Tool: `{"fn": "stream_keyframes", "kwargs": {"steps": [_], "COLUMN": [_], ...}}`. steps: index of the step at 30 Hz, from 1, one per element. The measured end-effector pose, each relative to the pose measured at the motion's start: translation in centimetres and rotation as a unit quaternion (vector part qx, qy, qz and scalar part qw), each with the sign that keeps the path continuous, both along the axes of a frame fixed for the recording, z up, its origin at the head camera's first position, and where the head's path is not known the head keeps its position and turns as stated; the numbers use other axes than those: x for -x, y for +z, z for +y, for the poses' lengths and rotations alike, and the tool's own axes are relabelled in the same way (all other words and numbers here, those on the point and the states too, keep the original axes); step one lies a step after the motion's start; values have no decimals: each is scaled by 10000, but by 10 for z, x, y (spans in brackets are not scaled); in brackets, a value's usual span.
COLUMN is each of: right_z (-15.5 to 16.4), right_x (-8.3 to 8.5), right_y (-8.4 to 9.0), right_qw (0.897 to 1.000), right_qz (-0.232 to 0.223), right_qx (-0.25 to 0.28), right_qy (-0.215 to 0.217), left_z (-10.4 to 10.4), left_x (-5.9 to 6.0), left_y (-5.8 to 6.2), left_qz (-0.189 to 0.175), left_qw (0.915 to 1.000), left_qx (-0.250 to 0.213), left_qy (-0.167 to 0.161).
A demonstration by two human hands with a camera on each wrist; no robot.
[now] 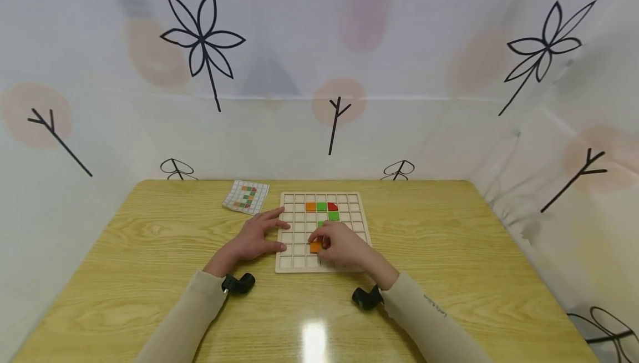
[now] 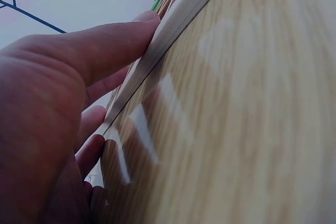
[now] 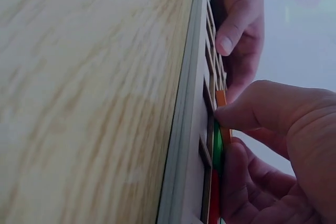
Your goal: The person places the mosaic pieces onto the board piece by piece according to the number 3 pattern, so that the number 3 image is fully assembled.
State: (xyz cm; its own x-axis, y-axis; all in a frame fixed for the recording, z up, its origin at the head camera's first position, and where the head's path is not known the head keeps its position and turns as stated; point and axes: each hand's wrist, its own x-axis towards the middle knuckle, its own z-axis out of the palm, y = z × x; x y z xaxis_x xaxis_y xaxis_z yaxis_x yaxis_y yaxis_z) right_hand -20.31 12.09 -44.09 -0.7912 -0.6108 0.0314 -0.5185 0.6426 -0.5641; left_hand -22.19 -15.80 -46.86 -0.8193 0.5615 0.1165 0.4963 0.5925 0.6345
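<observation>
Tabletop [image 1: 449,274]: light wood grain, glossy, with a bright reflection near the front edge. Pattern card [image 1: 246,196] lies flat near the far left of the tabletop, white with a printed grid and a few red, green and orange cells; tilted slightly. Backdrop sheet [image 1: 409,58] stands behind and at both sides: pale, translucent, printed with black line-drawn leaves and twigs and faded pink-orange discs. A horizontal seam crosses it at mid-height.
</observation>
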Motion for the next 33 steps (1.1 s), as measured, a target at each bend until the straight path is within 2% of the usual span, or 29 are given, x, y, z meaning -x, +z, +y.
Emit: {"fn": "stream_keyframes", "kwargs": {"steps": [4,14,33], "right_z": [1,5,3], "right_x": [2,5,4], "right_y": [0,-1,-1], "right_qw": [10000,9976,9967], "right_qz": [-23,-579,-711], "right_qx": [35,370,381], "right_qy": [47,-11,-89], "left_z": [0,1,1], "left_x": [0,-1,-1], "left_y": [1,0,-1], "left_qz": [-35,90,83], "left_qw": [10000,10000,10000], "left_qx": [21,-16,-49], "left_qy": [3,4,13]}}
